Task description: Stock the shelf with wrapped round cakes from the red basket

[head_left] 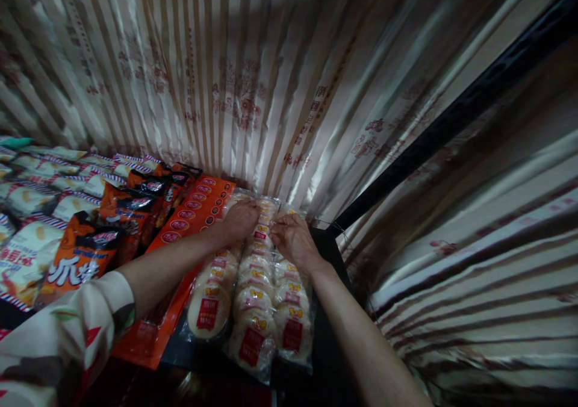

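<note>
Three long clear packs of round white rice crackers with red labels lie side by side: a left pack [209, 310], a middle pack [255, 298] and a right pack [292, 310]. My left hand [241, 220] is closed at the far end of the middle pack, fingertips at its left edge. Across from it, my right hand [293, 237] reaches over the right pack. Its thumb and fingers are pinched together at the middle pack's right edge. The exact grip of both hands is blurred in the dim light, and they partly cover the packs' far ends.
Left of the packs lies a flat orange packet [198, 205], then orange-and-black snack bags [79, 259] and rows of white bags [34, 250]. A printed curtain [253, 64] hangs behind. A dark pole [451, 109] slants on the right, above the black tabletop edge [332, 244].
</note>
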The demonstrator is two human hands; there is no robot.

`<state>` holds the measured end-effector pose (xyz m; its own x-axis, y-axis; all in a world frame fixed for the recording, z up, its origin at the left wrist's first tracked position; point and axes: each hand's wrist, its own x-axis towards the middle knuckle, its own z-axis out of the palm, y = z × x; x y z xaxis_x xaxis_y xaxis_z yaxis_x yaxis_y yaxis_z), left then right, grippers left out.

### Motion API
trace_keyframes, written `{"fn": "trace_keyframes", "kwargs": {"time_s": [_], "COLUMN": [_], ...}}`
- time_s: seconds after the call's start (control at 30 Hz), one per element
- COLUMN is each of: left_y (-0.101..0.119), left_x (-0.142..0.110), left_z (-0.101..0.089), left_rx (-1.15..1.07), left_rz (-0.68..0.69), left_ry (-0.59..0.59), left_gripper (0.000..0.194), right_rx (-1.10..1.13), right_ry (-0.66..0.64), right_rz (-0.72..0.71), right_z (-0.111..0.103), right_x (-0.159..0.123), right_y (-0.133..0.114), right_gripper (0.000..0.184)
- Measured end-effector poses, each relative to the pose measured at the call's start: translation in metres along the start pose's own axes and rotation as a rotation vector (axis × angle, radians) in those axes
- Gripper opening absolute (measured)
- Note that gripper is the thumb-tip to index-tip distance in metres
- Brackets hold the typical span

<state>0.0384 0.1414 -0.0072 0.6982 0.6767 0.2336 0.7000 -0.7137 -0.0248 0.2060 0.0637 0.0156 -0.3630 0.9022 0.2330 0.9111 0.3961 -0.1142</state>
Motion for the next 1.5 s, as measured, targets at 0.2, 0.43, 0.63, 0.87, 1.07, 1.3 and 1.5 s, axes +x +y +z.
{"fn": "trace_keyframes", "kwargs": {"time_s": [0.2,0.43,0.63,0.87,1.07,1.3,1.5], "left_y": [0.003,0.004,0.006,0.004,0.003,0.006,0.014], "left_x": [-0.001,-0.002,-0.003,-0.003,-0.005,-0.012,-0.027], "left_z": [-0.002,-0.006,-0.01,-0.009,-0.008,-0.019,-0.03], "left_rx": [0.011,-0.018,-0.037,-0.041,-0.057,-0.048,-0.097], "left_rz": [-0.017,-0.038,-0.058,-0.07,-0.074,-0.059,0.155], "left_ry": [-0.001,0.0,0.002,0.008,0.027,0.08,0.143], "left_gripper": [0.021,0.022,0.02,0.019,0.019,0.018,0.016], "right_rx": [-0.022,0.053,0.118,0.071,-0.025,-0.068,-0.094], "right_ry": [-0.024,0.015,0.043,0.105,0.169,0.173,0.189], "right_rz": [-0.001,0.0,-0.03,0.015,0.082,0.16,0.161], "right_z": [0.007,0.019,0.022,0.02,0.024,0.021,0.022], "right_x": [-0.001,0.0,-0.002,-0.005,-0.006,-0.008,-0.007], "right_y": [0.005,0.012,0.011,0.004,-0.002,-0.01,-0.011], "right_gripper": [0.013,0.006,0.007,0.012,0.017,0.021,0.02]}}
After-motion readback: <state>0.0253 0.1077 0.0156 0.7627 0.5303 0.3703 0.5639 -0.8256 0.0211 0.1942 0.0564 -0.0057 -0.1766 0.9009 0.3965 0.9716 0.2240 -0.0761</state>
